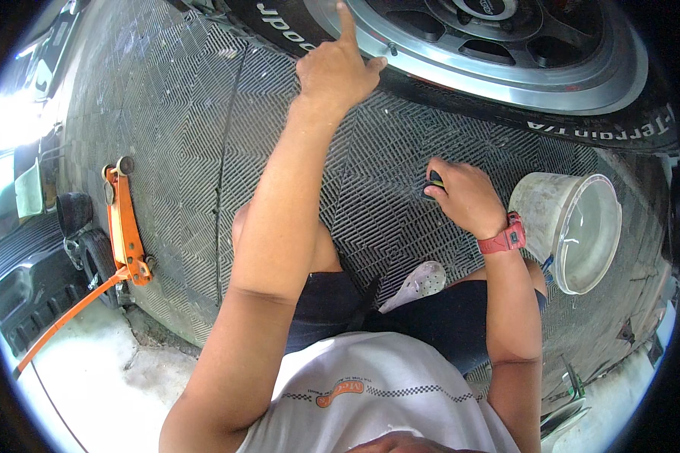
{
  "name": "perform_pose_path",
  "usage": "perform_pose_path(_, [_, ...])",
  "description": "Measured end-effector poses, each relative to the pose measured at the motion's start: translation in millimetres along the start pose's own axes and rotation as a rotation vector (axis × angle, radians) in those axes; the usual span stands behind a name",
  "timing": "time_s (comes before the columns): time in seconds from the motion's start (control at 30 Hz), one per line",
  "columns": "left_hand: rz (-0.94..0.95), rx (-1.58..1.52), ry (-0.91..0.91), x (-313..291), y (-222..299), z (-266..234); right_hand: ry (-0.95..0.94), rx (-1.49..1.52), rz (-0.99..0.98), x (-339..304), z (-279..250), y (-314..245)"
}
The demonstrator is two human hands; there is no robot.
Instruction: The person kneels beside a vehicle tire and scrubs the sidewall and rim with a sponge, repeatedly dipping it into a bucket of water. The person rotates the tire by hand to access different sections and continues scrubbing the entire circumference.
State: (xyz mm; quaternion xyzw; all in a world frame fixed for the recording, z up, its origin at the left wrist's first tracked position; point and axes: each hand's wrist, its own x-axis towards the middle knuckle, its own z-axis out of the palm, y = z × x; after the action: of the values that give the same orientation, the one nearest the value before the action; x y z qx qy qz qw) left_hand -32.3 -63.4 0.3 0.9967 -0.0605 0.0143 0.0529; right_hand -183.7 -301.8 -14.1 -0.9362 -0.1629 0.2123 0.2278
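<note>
A large wheel with a black tyre (499, 119) and white raised lettering fills the top of the view. Its silver rim (446, 69) has a polished lip and darker spokes. My left hand (335, 72) reaches up to it, index finger stretched along the rim's lip and thumb spread out near a short black valve stem (393, 50). The other fingers are partly hidden. Lower down, over the floor, my right hand (465, 198) curls round a small black object (434, 183) with a yellow-green part; its kind is mostly hidden by my fingers.
To my right stands a whitish bucket (536, 208) with cloudy water in it. An orange floor jack (122, 215) with a long handle lies to the left. Black ribbed floor tiles (181, 151) stretch under me. A light perforated shoe (423, 283) shows below my right hand.
</note>
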Motion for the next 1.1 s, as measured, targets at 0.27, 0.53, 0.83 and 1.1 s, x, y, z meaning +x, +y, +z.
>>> perform_pose_path(0.27, [-0.014,-0.265,0.144,2,21,-36,0.003,-0.023,0.003,-1,0,2])
perform_pose_path(0.53, [-0.079,-0.291,0.125,3,11,-44,0.013,0.014,0.012,-1,4,6])
perform_pose_path(0.83, [-0.016,-0.14,0.01,4,-4,-3,-0.009,-0.006,0.014,1,-1,-1])
perform_pose_path(1.1, [0.002,-0.108,-0.045,4,-2,9,-0.004,0.004,0.006,-2,0,1])
